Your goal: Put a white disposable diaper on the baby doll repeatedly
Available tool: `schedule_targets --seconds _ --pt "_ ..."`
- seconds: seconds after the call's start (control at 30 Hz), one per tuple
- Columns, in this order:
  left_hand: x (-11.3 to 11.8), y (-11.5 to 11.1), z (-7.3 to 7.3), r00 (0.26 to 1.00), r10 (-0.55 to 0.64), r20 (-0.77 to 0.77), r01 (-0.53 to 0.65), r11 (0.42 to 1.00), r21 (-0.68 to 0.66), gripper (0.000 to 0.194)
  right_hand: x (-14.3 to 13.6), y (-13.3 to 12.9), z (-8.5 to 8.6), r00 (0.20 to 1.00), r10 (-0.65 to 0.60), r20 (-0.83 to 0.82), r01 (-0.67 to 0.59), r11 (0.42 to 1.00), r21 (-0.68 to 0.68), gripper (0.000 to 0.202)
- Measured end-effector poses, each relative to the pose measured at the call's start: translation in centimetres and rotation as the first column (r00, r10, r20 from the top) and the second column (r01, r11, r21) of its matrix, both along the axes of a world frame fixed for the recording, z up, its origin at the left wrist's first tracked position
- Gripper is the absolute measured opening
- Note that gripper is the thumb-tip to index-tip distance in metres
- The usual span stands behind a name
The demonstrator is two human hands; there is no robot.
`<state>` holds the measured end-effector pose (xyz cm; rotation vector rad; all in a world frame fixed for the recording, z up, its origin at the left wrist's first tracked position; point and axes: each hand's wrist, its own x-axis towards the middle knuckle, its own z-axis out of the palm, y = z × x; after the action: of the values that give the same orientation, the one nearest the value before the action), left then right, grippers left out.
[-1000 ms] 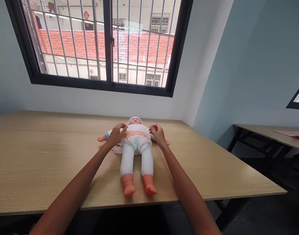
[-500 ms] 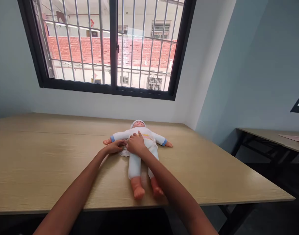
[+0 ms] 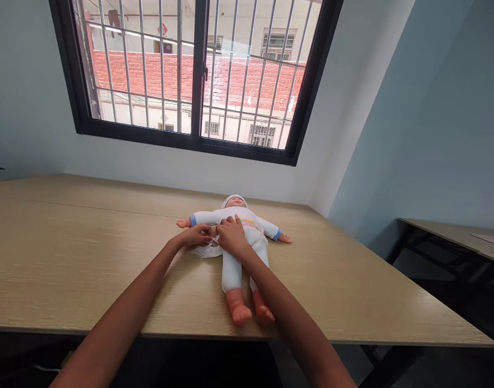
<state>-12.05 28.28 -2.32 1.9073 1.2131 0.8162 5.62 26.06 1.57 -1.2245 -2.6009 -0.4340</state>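
Note:
A baby doll [image 3: 232, 272] in white clothes with blue cuffs and a white cap lies on its back, feet toward me. White diaper-like material [image 3: 207, 250] is around its waist and spreads out at its left side in the picture. My left hand [image 3: 198, 235] is closed in a pinch on the edge of that white material beside the doll's hip. My right hand [image 3: 231, 234] rests over the doll's waist, close to my left hand. Its thumb side touches the white material, but its fingertips are partly hidden, so what they grip is unclear.
The doll lies on a wide light wooden table [image 3: 89, 258], whose front edge is near me. Behind it are a wall and a barred window [image 3: 198, 143]. Another table [image 3: 445, 234] with a pink sheet [image 3: 489, 238] stands at the right.
My left hand has drawn its fingers together on the white material, which is lifted slightly between the hands. My right hand stays at the waist. The whole view has shifted and tilted slightly.

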Motion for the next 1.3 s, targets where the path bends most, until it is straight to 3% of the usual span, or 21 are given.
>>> schedule_targets --seconds 0.07,0.2,0.3,0.37,0.5,0.6,0.8,0.87,0.97,1.17,1.3 --pt "0.0 -0.3 0.4 1.0 -0.003 0.02 0.003 1.0 -0.011 0.032 -0.1 -0.4 -0.1 0.997 0.077 0.011 -0.076 0.997 -0.028 0.022" --pt "-0.1 -1.0 1.1 0.999 -0.005 0.032 0.007 0.998 -0.059 0.034 -0.6 -1.1 -0.2 0.991 0.124 0.053 -0.118 0.987 -0.11 0.052" --pt "0.0 -1.5 1.4 0.998 -0.004 0.061 0.01 0.995 -0.098 0.032 -1.1 -1.2 -0.5 0.996 0.067 0.059 -0.061 0.994 -0.091 0.041" --pt "0.0 -1.6 1.5 0.996 0.004 0.093 0.007 0.993 -0.115 0.032 -1.2 -0.9 -0.7 0.999 0.04 0.002 -0.04 0.998 -0.053 0.029" --pt "-0.1 -1.5 1.5 0.981 0.014 0.191 0.013 0.99 -0.142 0.034 -0.6 -0.1 -0.7 0.985 -0.056 -0.165 0.056 0.998 -0.004 0.027" --pt "-0.1 -1.4 1.4 0.967 -0.017 0.255 0.067 0.979 -0.192 0.037 -0.2 0.5 -0.6 0.948 -0.121 -0.294 0.126 0.992 -0.002 0.025" --pt "-0.1 -1.7 1.5 0.877 -0.066 0.476 0.257 0.901 -0.349 0.055 -0.1 1.1 -0.8 0.923 -0.106 -0.37 0.119 0.993 0.012 0.023" --pt "-0.1 -1.7 1.6 0.87 -0.074 0.488 0.278 0.891 -0.36 0.052 -0.1 1.1 -0.8 0.917 -0.105 -0.385 0.118 0.993 0.01 0.023" --pt "-0.1 -1.5 1.7 0.875 -0.063 0.48 0.273 0.883 -0.383 0.04 0.0 1.1 -0.8 0.911 -0.11 -0.396 0.119 0.993 -0.002 0.021" --pt "-0.1 -1.1 1.7 0.9 0.063 0.431 0.126 0.909 -0.396 0.042 0.0 0.8 -0.8 0.903 -0.123 -0.412 0.124 0.992 -0.026 0.026" --pt "0.1 -1.1 1.5 0.89 0.063 0.451 0.136 0.908 -0.396 0.043 0.0 0.8 -0.8 0.933 -0.115 -0.341 0.104 0.993 -0.05 0.026"
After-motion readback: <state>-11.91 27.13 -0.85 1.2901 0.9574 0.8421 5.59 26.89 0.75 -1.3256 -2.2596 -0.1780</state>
